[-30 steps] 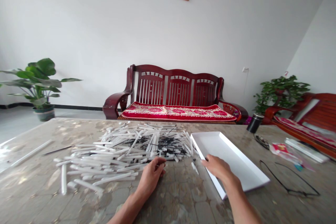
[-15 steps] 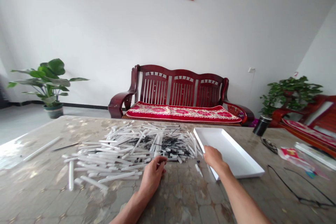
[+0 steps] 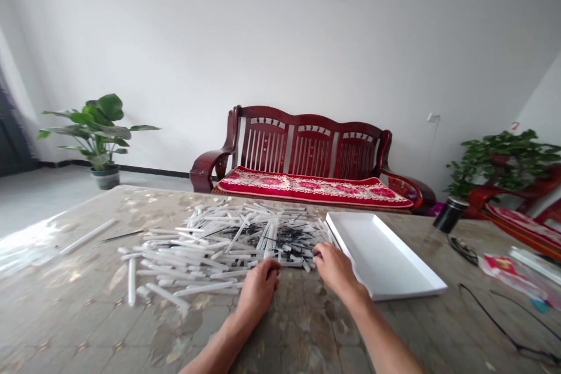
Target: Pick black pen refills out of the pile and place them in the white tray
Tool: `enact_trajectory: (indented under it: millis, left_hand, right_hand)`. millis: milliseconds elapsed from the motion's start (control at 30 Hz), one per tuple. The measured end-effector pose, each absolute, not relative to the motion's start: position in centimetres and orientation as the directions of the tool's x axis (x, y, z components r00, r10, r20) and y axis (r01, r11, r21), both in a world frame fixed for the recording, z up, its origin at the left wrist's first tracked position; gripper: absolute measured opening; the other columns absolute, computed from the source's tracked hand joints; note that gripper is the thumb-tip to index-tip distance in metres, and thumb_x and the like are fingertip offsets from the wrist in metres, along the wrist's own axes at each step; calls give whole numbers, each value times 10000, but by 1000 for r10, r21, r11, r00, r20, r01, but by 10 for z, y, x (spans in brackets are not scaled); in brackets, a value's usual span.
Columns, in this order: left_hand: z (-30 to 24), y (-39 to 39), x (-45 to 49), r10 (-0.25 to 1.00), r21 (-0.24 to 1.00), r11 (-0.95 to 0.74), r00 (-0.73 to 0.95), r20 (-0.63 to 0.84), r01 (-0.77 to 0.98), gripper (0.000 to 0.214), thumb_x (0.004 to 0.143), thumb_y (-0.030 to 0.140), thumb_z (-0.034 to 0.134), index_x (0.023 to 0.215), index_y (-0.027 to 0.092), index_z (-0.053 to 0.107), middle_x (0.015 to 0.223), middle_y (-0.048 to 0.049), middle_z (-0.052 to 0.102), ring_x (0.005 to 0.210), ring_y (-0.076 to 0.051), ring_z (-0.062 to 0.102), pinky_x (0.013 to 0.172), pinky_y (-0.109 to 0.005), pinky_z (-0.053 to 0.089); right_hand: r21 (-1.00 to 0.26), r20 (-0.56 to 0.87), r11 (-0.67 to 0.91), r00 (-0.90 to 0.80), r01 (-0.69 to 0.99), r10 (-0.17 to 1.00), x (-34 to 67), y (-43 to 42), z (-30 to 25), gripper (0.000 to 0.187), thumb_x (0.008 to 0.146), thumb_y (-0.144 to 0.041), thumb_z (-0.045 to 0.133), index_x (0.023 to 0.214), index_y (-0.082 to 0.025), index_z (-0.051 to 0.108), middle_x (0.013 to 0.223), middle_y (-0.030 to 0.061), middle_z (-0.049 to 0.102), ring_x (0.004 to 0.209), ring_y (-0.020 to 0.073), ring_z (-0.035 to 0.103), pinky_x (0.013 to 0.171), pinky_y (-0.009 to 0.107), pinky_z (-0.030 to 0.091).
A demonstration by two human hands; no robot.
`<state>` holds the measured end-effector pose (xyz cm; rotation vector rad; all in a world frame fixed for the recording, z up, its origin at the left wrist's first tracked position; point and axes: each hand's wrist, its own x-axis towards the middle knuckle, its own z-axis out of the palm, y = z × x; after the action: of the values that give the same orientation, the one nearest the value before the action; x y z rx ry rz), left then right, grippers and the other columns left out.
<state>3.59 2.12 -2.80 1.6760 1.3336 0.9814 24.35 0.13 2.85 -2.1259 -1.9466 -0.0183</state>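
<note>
A loose pile of white plastic tubes (image 3: 205, 245) mixed with thin black pieces (image 3: 289, 239) is spread over the middle of the marbled table (image 3: 109, 315). My left hand (image 3: 258, 289) rests at the pile's near edge, fingers curled down on the pieces; what they grip is hidden. My right hand (image 3: 335, 269) is at the pile's right end, fingers bent onto the pieces, just left of an empty white tray (image 3: 394, 269). The tray lies slanted on the table to the right of the pile.
A single white tube (image 3: 87, 236) and a thin black rod (image 3: 123, 236) lie at the far left. A black cup (image 3: 449, 214), black cords (image 3: 495, 315) and a red packet (image 3: 499, 266) sit on the right. A wooden bench (image 3: 307, 158) stands beyond the table.
My right hand has moved left from the tray's near edge to the right end of the pile. My left hand has stayed at the pile. The view has turned slightly left.
</note>
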Motion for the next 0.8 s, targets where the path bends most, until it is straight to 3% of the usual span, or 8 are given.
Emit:
enact_trajectory:
  millis: [167, 300, 433, 600, 700, 800]
  left_hand:
    - [-30, 19, 35, 969, 877, -228, 183, 164, 422, 234, 803, 118, 474, 837, 212, 685, 709, -18, 705, 671, -170, 637, 657, -242, 403]
    - [-29, 18, 35, 967, 868, -245, 171, 188, 431, 222, 803, 119, 490, 820, 216, 690, 695, -18, 697, 696, -179, 638, 681, -248, 402]
    - [-29, 19, 35, 969, 862, -238, 170, 180, 448, 227, 799, 112, 492, 820, 219, 691, 702, -20, 697, 735, -187, 651, 707, -250, 414]
    - [-29, 17, 35, 956, 842, -290, 187, 228, 455, 234, 757, 99, 510, 799, 217, 707, 824, -52, 742, 815, -207, 666, 770, -275, 437]
    - [-29, 18, 34, 963, 861, -265, 166, 212, 435, 209, 773, 170, 530, 820, 217, 729, 809, -55, 747, 811, -221, 675, 770, -293, 454]
    - [-32, 22, 36, 983, 933, -156, 144, 114, 325, 217, 801, 311, 542, 839, 204, 727, 680, -35, 712, 696, -216, 672, 673, -293, 472]
  right_hand:
    - [-218, 262, 44, 15, 975, 965, 211, 4, 13, 185, 860, -151, 607, 964, -258, 717, 1021, 29, 688, 967, 185, 653, 777, 252, 446]
    - [-177, 351, 117, -49, 977, 935, 197, 3, 5, 154, 860, -169, 636, 950, -270, 711, 1012, 38, 664, 1001, 211, 625, 815, 277, 463]
    - [-115, 357, 130, -81, 985, 930, 191, -1, -2, 133, 841, -163, 668, 923, -260, 706, 1006, 48, 646, 1006, 239, 605, 818, 313, 479]
    - [-127, 392, 145, -84, 981, 916, 194, -3, -4, 122, 871, -162, 652, 922, -263, 697, 1028, 43, 651, 997, 233, 592, 841, 324, 473]
    - [-160, 424, 153, -72, 975, 903, 198, -5, -3, 120, 903, -168, 623, 957, -254, 686, 1023, 45, 672, 995, 234, 588, 873, 337, 457]
    - [-213, 426, 196, -89, 957, 900, 197, -7, -4, 136, 928, -171, 595, 984, -260, 682, 988, 36, 696, 975, 227, 600, 860, 325, 453]
